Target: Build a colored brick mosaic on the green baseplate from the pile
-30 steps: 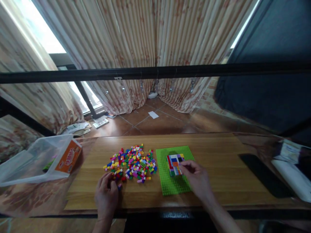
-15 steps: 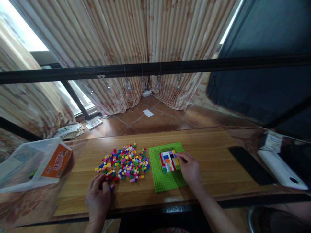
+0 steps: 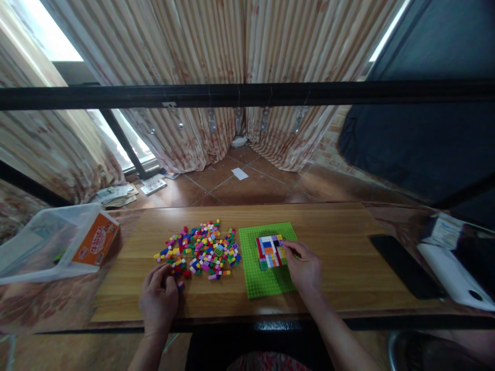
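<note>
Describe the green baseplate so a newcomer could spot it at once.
On the wooden board, look right of the loose brick pile. There, partly covered by the right hand, lies the green baseplate. It is one broad, flat, single-coloured sheet, unlike that many-coloured pile.

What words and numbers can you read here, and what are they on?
Nothing is clear enough to quote.
Orange label on the clear box: big pale characters, too blurred.
White printed item on the floor: dark print, too small.
Pale packet at far right: faint marks, unreadable.
</note>
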Action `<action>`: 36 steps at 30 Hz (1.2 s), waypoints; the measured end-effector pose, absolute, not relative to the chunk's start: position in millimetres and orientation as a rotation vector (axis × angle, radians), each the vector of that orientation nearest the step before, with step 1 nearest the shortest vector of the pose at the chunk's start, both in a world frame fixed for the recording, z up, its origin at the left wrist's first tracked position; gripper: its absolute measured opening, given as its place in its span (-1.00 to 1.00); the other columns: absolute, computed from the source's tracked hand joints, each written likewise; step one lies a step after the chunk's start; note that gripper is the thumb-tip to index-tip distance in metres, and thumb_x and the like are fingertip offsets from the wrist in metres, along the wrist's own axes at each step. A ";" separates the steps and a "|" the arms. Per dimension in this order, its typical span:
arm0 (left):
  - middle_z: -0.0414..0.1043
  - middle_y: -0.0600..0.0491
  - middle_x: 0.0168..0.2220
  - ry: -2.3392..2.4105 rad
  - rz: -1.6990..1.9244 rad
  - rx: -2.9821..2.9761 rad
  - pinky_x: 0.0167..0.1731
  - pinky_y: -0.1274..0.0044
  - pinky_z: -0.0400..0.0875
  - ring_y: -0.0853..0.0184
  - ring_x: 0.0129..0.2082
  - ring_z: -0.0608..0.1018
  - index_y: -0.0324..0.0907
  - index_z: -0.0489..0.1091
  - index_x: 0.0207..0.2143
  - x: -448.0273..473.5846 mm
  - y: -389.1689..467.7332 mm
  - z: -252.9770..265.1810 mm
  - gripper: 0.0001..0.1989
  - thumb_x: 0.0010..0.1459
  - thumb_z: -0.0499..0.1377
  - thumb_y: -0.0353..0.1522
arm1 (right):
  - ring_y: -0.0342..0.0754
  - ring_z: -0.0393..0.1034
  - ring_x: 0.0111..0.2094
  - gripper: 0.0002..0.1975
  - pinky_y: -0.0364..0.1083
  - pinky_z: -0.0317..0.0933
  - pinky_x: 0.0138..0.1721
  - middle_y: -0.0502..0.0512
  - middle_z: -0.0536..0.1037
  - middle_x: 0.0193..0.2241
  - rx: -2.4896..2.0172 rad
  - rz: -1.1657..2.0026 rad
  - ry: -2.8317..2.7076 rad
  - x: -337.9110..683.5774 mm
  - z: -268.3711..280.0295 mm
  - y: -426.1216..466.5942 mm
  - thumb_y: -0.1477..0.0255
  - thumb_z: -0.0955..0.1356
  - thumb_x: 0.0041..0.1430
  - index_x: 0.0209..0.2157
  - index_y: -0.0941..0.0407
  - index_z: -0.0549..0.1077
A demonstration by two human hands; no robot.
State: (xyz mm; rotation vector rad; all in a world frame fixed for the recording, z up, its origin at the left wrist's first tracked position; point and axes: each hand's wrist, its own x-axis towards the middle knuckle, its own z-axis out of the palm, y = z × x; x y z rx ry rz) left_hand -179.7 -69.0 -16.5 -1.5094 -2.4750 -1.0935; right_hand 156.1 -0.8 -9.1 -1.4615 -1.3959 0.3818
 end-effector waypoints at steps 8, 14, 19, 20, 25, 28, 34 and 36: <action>0.48 -0.08 -0.13 -2.470 -1.108 -1.499 -0.03 0.33 0.40 0.17 -0.11 0.52 -0.21 0.47 -0.26 -180.0 -69.8 -18.7 -0.74 0.09 0.01 -0.37 | -0.02 0.48 -0.36 -0.81 -0.05 0.35 -0.28 0.11 0.60 -0.39 -1.536 0.394 -1.397 159.4 -10.4 3.4 0.32 0.33 0.10 -0.42 0.10 0.56; 0.48 -0.07 -0.15 -2.462 -1.121 -1.501 -0.04 0.35 0.41 0.19 -0.13 0.52 -0.21 0.47 -0.27 -180.3 -70.1 -18.8 -0.74 0.08 0.02 -0.37 | 0.00 0.51 -0.30 -0.80 -0.01 0.36 -0.19 0.12 0.62 -0.32 -1.496 0.462 -1.433 158.4 -7.9 1.5 0.31 0.33 0.10 -0.37 0.08 0.58; 0.49 -0.06 -0.16 -2.452 -1.145 -1.502 -0.05 0.36 0.41 0.20 -0.15 0.53 -0.21 0.47 -0.28 -180.0 -70.1 -18.9 -0.74 0.07 0.02 -0.38 | 0.03 0.52 -0.26 -0.74 0.02 0.36 -0.16 0.14 0.63 -0.29 -1.514 0.579 -1.347 159.7 -8.8 2.7 0.23 0.34 0.09 -0.32 0.08 0.58; 0.49 -0.06 -0.16 -2.451 -1.154 -1.502 -0.05 0.37 0.41 0.20 -0.15 0.53 -0.21 0.47 -0.28 -180.0 -70.2 -19.2 -0.74 0.07 0.02 -0.39 | 0.04 0.51 -0.26 -0.73 0.03 0.36 -0.16 0.15 0.63 -0.29 -1.518 0.612 -1.319 160.7 -10.0 4.0 0.22 0.34 0.08 -0.31 0.09 0.58; 0.49 -0.06 -0.17 -2.461 -1.177 -1.487 -0.06 0.36 0.41 0.20 -0.15 0.53 -0.21 0.47 -0.29 -180.2 -71.0 -20.6 -0.75 0.07 0.02 -0.39 | 0.03 0.51 -0.31 -0.64 0.04 0.37 -0.20 0.16 0.63 -0.30 -1.526 0.808 -1.138 167.2 -22.5 13.4 0.16 0.38 0.01 -0.27 0.13 0.57; 0.48 -0.05 -0.16 -2.456 -1.180 -1.494 -0.06 0.36 0.41 0.20 -0.15 0.52 -0.20 0.47 -0.29 -180.0 -70.7 -21.0 -0.76 0.07 0.02 -0.39 | 0.01 0.50 -0.35 -0.62 0.01 0.38 -0.25 0.15 0.63 -0.33 -1.502 0.914 -1.041 168.2 -26.6 19.2 0.13 0.41 -0.05 -0.29 0.14 0.57; 0.48 -0.04 -0.16 -2.446 -1.171 -1.492 -0.07 0.38 0.41 0.22 -0.16 0.52 -0.19 0.47 -0.29 -178.6 -70.5 -19.0 -0.76 0.07 0.02 -0.40 | -0.01 0.49 -0.44 -0.62 -0.04 0.39 -0.38 0.11 0.63 -0.44 -1.515 1.046 -1.023 169.5 -15.0 26.9 0.16 0.48 -0.17 -0.35 0.15 0.58; 0.48 -0.04 -0.17 -2.455 -1.164 -1.490 -0.07 0.39 0.41 0.22 -0.16 0.52 -0.19 0.47 -0.29 -178.0 -70.8 -18.3 -0.76 0.08 0.02 -0.39 | 0.00 0.50 -0.45 -0.62 -0.04 0.40 -0.40 0.12 0.63 -0.45 -1.539 1.064 -1.079 172.6 -12.3 28.3 0.15 0.47 -0.16 -0.36 0.15 0.58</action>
